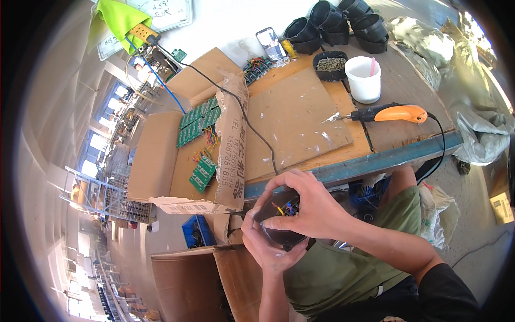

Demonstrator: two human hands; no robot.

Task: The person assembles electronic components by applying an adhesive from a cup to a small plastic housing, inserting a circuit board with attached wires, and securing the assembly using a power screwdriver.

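Note:
In front of my lap, below the table edge, I hold a black round plastic housing [286, 238] with its mouth facing up. My left hand [266, 251] is wrapped round its side and underside. My right hand [320, 211] arches over the top, its fingers curled across the far rim and its thumb inside the mouth. Between thumb and fingers, short coloured wires [287, 209], yellow, blue and red among them, show inside the housing. What they are attached to is hidden by the right hand.
An open cardboard box [232, 145] holds green circuit boards [203, 173] with wires. On the table are a cardboard sheet [292, 123], an orange-handled soldering iron [394, 113], a white tub [363, 80], a black dish of small parts [330, 65], a phone [271, 44] and stacked black housings [327, 21].

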